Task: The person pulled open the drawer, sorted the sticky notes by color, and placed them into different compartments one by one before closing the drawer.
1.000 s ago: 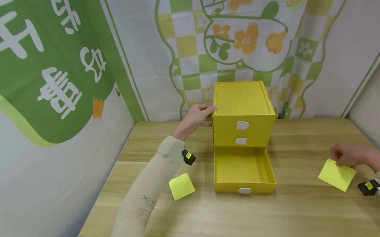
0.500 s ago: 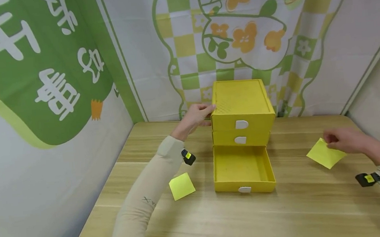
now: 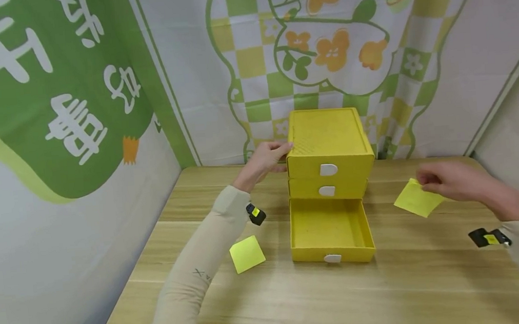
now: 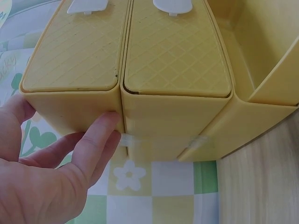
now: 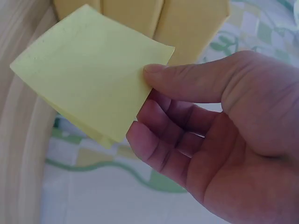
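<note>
A yellow drawer unit [image 3: 326, 131] with three stacked drawers stands toward the table's back. Its bottom drawer [image 3: 330, 225] is pulled out and shows a bare floor; the upper two are pushed in. My left hand [image 3: 266, 160] rests on the unit's left side near the top, with its thumb at the top edge and extended fingers [image 4: 96, 142] touching the side wall. To the right of the unit, my right hand [image 3: 458, 180] pinches a yellow sticky note [image 5: 93, 70] by one edge, raised over the table. A second layer of yellow paper shows beneath it.
Another yellow sticky note [image 3: 247, 254] lies on the wooden table [image 3: 327, 300], left of the pulled-out drawer. Behind the unit hangs a green-and-white patterned cloth [image 3: 255, 59]. A green printed cloth [image 3: 86, 146] covers the left side.
My right hand has carried the sticky note leftward and farther back, closer to the drawer unit. The left hand keeps its place on the unit's side.
</note>
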Tool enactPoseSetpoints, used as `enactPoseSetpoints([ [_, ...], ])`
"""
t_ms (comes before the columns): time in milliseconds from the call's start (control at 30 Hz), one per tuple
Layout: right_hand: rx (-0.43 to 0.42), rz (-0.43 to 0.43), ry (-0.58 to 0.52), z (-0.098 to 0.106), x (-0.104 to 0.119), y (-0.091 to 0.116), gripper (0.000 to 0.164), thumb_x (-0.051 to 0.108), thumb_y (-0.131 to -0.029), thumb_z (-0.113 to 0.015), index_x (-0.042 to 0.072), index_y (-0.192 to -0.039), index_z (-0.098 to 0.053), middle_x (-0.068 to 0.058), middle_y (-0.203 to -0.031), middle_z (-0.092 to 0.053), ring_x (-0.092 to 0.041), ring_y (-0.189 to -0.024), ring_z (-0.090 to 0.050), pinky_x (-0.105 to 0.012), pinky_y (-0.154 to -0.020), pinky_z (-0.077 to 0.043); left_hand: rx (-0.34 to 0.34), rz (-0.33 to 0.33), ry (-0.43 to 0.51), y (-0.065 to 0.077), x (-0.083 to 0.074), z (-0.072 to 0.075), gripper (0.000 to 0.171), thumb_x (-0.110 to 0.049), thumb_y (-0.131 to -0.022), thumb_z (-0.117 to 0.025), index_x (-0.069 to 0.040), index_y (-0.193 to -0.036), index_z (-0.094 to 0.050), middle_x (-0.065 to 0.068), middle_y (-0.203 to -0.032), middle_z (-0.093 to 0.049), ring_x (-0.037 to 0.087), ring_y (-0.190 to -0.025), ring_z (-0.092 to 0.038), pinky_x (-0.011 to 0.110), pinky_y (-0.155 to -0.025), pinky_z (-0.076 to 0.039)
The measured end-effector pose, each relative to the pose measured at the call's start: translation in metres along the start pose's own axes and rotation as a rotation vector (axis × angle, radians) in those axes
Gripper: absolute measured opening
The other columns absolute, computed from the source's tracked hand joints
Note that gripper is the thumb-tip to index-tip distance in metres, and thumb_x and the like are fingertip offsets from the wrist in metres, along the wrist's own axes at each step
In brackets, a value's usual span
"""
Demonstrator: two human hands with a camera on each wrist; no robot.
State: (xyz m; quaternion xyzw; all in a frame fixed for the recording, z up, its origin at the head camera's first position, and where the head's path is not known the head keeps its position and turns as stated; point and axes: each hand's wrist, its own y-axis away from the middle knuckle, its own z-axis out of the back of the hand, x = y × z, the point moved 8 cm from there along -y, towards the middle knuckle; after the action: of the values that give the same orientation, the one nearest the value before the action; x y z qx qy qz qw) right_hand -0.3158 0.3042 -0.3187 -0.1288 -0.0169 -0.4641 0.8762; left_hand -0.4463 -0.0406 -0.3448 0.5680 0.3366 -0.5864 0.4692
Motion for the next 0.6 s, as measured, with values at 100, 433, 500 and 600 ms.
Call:
enactPoseSetpoints([
  [100,0.03,-0.008,-0.015,0.003,0.011,-0.008,0.027,0.002,-0.088,-0.07,0.02,-0.077,-0.052,0.011,-0.068,-0.041,0.002,-0.061,-0.033,-0.019,-0.055,-0.029,-0.004,0.0,0.007,0.0,0.0,0.002,0.043,-0.034,-0.099,-0.06,-0.003,-0.128,-0.063,0.01,-0.134,-0.053,0.024,-0.118,-0.052,0.037,-0.091,-0.06],
  [433,0.022,0.055,-0.091,0.009,0.054,-0.027,0.027,0.003,-0.088,-0.071,0.021,-0.079,-0.053,0.012,-0.067,-0.042,0.002,-0.062,-0.037,-0.018,-0.055,-0.033,-0.002,0.019,0.019,0.001,0.0,0.0,0.044,-0.034,-0.099,-0.06,-0.003,-0.129,-0.062,0.009,-0.139,-0.05,0.025,-0.125,-0.05,0.036,-0.091,-0.06],
  [500,0.014,0.07,-0.102,0.008,0.062,-0.032,0.026,0.002,-0.088,-0.071,0.021,-0.079,-0.054,0.013,-0.068,-0.043,0.001,-0.063,-0.039,-0.018,-0.056,-0.034,0.001,0.017,0.019,0.001,0.0,0.0,0.044,-0.034,-0.099,-0.06,-0.003,-0.13,-0.062,0.009,-0.14,-0.05,0.025,-0.126,-0.05,0.037,-0.091,-0.059],
  [600,0.022,0.085,-0.12,0.004,0.073,-0.039,0.026,0.002,-0.088,-0.07,0.021,-0.079,-0.055,0.012,-0.068,-0.043,0.0,-0.063,-0.039,-0.019,-0.057,-0.034,0.002,0.016,0.018,0.001,0.0,0.0,0.044,-0.034,-0.099,-0.06,-0.003,-0.13,-0.061,0.009,-0.14,-0.05,0.025,-0.126,-0.05,0.037,-0.092,-0.059],
])
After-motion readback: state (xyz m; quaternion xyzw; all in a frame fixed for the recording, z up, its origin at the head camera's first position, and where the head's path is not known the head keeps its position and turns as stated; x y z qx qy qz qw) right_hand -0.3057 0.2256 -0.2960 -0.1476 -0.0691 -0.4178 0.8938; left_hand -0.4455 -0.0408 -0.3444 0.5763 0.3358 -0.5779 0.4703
